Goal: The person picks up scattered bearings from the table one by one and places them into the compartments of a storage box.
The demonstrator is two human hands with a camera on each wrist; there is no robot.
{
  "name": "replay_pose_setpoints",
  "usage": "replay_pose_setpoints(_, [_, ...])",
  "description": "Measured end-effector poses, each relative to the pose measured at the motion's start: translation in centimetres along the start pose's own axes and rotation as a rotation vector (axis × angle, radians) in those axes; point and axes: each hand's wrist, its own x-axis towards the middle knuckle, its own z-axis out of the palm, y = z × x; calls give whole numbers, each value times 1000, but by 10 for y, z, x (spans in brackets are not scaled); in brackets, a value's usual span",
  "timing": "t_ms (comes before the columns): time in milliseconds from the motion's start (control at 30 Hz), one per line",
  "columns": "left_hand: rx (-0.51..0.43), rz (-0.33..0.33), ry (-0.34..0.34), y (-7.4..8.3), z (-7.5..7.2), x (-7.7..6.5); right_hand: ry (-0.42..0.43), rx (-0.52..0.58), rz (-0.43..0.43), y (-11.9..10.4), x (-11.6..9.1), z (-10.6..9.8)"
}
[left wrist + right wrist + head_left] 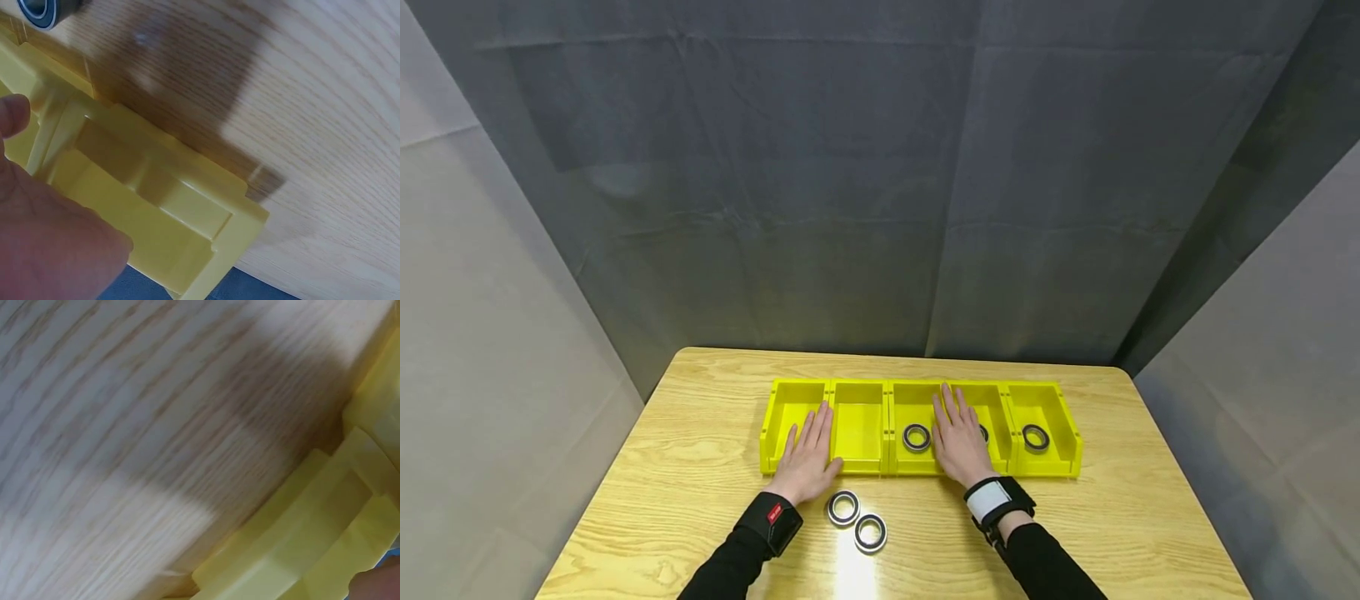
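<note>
A row of yellow bins (pixel 859 468) stands joined side by side on the table. My left hand (pixel 805 462) lies with straight fingers over the leftmost bins, and in the left wrist view that hand (pixel 56 237) is above a bin's front wall (pixel 187 181). With fingers extended, my right hand (pixel 962 446) is over the bins right of the middle. One ball bearing (pixel 917 437) sits in the middle bin; another bearing (pixel 984 433) is partly hidden by my right hand. The rightmost bin holds a third bearing (pixel 1035 438). Neither hand holds anything visible.
Two more bearings, one farther back (pixel 843 508) and one nearer (pixel 870 533), lie close together on the wooden table (pixel 655 508), right of my left wrist. A dark grey curtain (pixel 820 208) hangs behind the table, with pale panels (pixel 497 333) at the sides.
</note>
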Motion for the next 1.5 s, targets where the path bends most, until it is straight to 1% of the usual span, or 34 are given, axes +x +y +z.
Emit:
replay_pose_setpoints(100, [-3, 5, 12, 0, 1, 0, -12, 13, 15, 0, 0, -2])
replay_pose_setpoints(200, [-18, 25, 48, 1, 1, 0, -20, -7, 23, -1, 1, -2])
replay_pose_setpoints(333, [-24, 64, 112, 8, -3, -2, -35, -30, 46, -2, 1, -2])
replay_pose_setpoints(400, [-16, 84, 124, 13, -5, -4, -38, -26, 52, -2, 1, -2])
replay_pose_setpoints(500, [0, 132, 102, 18, -8, -8, -39, -17, 50, -2, 1, -1])
replay_pose_setpoints(533, [-9, 157, 87, 19, -9, -10, -40, -15, 50, -3, 2, -1])
replay_pose_setpoints(667, [-29, 299, 30, 22, -12, -19, -44, -9, 61, -4, 2, 0])
replay_pose_setpoints(733, [-19, 345, 9, 23, -12, -24, -49, -4, 67, -6, 3, 1])
replay_pose_setpoints(767, [1, 356, 8, 24, -11, -27, -50, 0, 68, -6, 3, 1])
replay_pose_setpoints(833, [42, 346, 1, 26, -9, -32, -50, 7, 69, -7, 3, 1])
replay_pose_setpoints(967, [126, 288, 0, 34, -4, -42, -45, 12, 70, -10, 4, 1])
replay_pose_setpoints(1067, [163, 265, -3, 42, -1, -49, -42, 5, 74, -11, 4, 0])
replay_pose_setpoints(1167, [174, 235, -15, 51, 1, -55, -46, 0, 75, -11, 4, 0])
replay_pose_setpoints(1300, [221, 156, -31, 64, 8, -63, -47, 6, 76, -11, 4, 0])
replay_pose_setpoints(1367, [269, 109, -15, 68, 14, -66, -45, 15, 78, -12, 4, 0])
replay_pose_setpoints(1433, [289, 66, 2, 72, 18, -67, -43, 18, 79, -12, 5, 1])
replay_pose_setpoints(1500, [306, 39, 32, 74, 22, -67, -45, 26, 82, -12, 5, 2])
